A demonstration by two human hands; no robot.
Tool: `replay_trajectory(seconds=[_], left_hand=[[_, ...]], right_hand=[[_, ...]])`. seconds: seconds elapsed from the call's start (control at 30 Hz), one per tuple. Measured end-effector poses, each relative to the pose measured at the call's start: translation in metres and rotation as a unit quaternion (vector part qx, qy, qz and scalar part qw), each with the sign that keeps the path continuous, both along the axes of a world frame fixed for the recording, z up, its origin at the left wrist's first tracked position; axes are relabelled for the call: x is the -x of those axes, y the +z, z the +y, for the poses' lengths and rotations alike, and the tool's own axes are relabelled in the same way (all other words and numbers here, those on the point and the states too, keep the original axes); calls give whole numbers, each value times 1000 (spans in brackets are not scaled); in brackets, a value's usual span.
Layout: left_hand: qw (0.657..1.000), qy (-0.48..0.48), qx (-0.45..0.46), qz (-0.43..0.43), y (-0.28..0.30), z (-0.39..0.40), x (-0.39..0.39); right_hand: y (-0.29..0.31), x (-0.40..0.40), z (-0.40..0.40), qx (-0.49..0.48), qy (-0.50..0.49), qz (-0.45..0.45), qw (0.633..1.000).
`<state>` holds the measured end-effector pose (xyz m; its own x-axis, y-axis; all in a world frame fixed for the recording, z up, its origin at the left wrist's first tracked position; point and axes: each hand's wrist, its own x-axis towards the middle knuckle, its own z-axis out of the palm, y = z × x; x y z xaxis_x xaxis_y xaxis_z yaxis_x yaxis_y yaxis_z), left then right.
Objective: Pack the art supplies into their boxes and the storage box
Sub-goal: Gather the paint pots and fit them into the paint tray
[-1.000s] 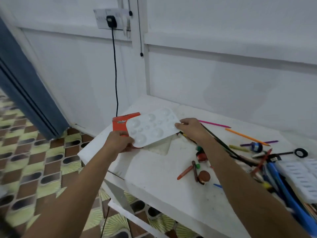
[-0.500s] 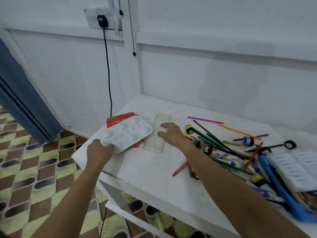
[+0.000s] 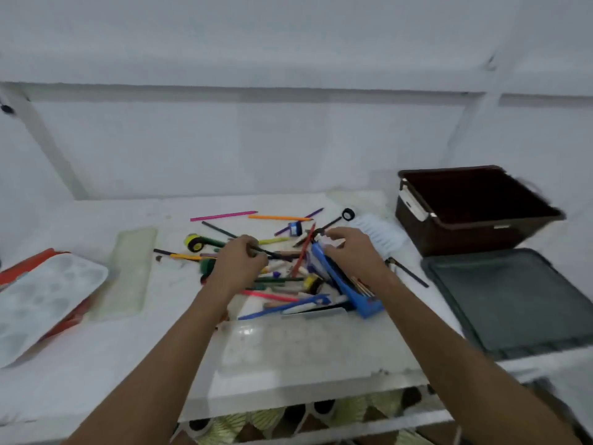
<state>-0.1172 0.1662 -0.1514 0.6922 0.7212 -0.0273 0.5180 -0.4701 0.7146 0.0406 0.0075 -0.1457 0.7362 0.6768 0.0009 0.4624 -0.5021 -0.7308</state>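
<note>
A heap of coloured pencils, brushes and markers (image 3: 282, 281) lies mid-table. My left hand (image 3: 239, 264) is over its left side, fingers curled round a thin dark brush (image 3: 224, 233). My right hand (image 3: 353, 252) grips the upper end of a long blue box (image 3: 356, 297) that lies tilted on the heap. A white ridged tray (image 3: 380, 234) sits just behind that hand. The brown storage box (image 3: 449, 171) stands open at the back right, with its dark grey lid (image 3: 513, 300) flat in front of it.
A white paint palette (image 3: 45, 300) rests on a red box (image 3: 29, 263) at the left edge, beside a clear flat tray (image 3: 131, 271). Loose pink (image 3: 223, 216) and orange pencils (image 3: 279, 217) lie behind the heap. The table's front edge runs just below my forearms.
My view has swung right from the palette to the heap. My left hand let go of the palette and my right left the clear tray; both now sit on the pile.
</note>
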Motion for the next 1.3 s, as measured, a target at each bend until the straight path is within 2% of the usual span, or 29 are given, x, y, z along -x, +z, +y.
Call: replay_trajectory(seconds=[0.13, 0.23, 0.37, 0.53, 0.67, 0.77, 0.87, 0.93, 1.03, 1.17, 1.3], left_hand=[[997, -68, -5, 44, 1, -32, -68], [993, -99, -17, 61, -1, -46, -104], [984, -140, -63, 96, -8, -49, -141], [945, -165, -140, 246, -18, -44, -171], [933, -170, -143, 285, -18, -48, -178], [961, -153, -82, 217, -15, -42, -178], [988, -85, 100, 77, -12, -36, -168], [979, -33, 201, 2, -7, -31, -156], [942, 39, 323, -84, -4, -17, -132], [912, 96, 376, -135, -10, -4, -99], [907, 104, 385, -131, -13, -8, -69]], right_hand=[[-3, -49, -68, 29, -124, -3, 992], [-11, -75, -93, 28, -172, 25, 984], [-17, -98, -96, 6, -168, 36, 985], [-17, -121, -84, -54, -145, 150, 976], [-16, -130, -75, -67, -134, 206, 967], [-17, -136, -72, -84, -131, 228, 961], [-24, -135, -74, -54, -123, 201, 970], [-28, -127, -76, -16, -122, 161, 979], [-28, -107, -77, 37, -93, 73, 992], [-27, -72, -71, 119, -27, 51, 991], [-30, -48, -61, 215, 0, -49, 975]])
